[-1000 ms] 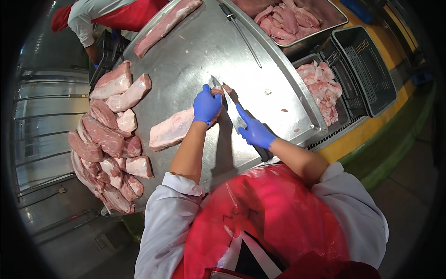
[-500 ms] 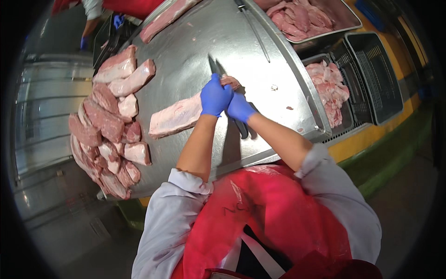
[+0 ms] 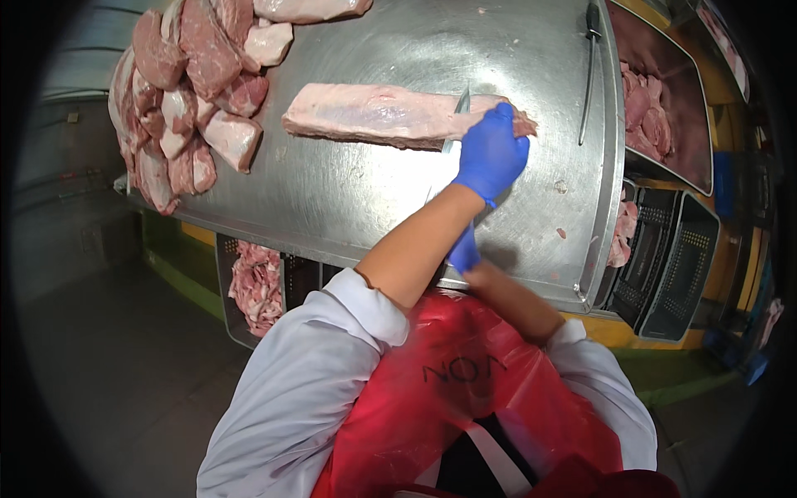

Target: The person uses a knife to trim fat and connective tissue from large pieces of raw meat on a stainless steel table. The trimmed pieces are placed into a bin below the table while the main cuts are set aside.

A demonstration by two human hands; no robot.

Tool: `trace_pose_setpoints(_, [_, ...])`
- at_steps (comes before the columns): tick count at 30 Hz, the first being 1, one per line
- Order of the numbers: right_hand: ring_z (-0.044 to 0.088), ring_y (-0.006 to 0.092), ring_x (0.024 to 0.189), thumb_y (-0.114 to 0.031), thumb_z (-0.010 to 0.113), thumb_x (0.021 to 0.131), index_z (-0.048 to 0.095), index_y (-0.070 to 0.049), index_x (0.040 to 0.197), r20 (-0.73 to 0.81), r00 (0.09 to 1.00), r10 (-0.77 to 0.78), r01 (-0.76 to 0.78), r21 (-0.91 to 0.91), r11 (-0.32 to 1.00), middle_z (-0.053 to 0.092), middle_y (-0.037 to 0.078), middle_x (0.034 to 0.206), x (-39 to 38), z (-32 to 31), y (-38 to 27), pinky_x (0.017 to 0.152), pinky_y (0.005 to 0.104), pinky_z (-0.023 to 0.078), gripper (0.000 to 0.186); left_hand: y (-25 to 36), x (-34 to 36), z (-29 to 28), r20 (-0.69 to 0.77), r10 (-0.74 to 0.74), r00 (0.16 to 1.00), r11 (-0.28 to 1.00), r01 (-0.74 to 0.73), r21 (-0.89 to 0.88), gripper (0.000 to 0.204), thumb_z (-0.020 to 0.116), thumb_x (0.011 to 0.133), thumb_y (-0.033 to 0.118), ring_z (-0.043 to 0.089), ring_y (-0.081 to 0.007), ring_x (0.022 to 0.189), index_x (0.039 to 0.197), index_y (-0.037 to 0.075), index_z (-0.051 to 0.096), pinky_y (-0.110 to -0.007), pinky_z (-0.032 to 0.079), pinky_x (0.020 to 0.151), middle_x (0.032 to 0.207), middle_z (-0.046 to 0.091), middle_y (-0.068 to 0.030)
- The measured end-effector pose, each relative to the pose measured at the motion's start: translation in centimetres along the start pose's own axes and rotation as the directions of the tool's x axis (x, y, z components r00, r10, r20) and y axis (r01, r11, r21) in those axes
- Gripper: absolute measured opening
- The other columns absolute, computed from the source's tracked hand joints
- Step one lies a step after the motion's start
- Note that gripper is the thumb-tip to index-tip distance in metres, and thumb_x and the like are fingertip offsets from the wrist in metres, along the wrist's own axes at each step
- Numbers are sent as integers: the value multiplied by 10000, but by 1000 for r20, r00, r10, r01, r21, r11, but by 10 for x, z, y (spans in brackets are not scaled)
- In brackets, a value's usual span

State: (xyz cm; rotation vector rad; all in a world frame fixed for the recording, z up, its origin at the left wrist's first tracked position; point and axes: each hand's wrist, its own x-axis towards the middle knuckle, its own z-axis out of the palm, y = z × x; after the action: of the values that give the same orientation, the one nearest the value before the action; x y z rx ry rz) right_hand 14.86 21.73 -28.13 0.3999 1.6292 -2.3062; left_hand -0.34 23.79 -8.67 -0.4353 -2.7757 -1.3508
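Observation:
A long pale slab of meat [image 3: 365,112] lies crosswise on the steel table [image 3: 374,195]. My left hand [image 3: 490,153], in a blue glove, is closed over the slab near its right end. A knife blade [image 3: 461,104] shows upright in the picture just left of those fingers, its lower part partly covered. My right hand [image 3: 462,249], also gloved, is lower, by the near edge behind my left forearm; its fingers and whatever they hold are hidden.
Several meat pieces [image 3: 207,50] are heaped at the left. A sharpening rod [image 3: 586,83] lies at the right, beside a metal bin of meat [image 3: 701,124] outside the table rim. Plastic crates [image 3: 681,274] stand below it, and another crate with scraps [image 3: 257,290] is beneath the near edge.
The view has turned, so the slab now runs level across the picture and the co-worker is out of sight. My right hand has drawn back toward the near edge, behind my left arm.

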Motion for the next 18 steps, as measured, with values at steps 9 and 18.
trace_pose_setpoints(9, [538,162,812,-151,501,1009,182,-108,1527,-116,993,-31,9,-189,982,573,72,970,6,29,-49,691,316,447,609,-2,8,-24,-90,2,996,950,-30,-312,242,606,876,154,684,-407,766,1035,-22,559,-431,544,683,835,662,-244])
trace_pose_setpoints(18, [537,128,528,-30,515,965,-24,-183,1623,-247,959,-138,40,-366,930,594,74,730,65,92,-116,437,296,440,864,6,5,-39,-127,28,991,865,-88,-494,227,633,856,130,668,-426,830,1012,-19,563,-454,525,710,861,645,-246])
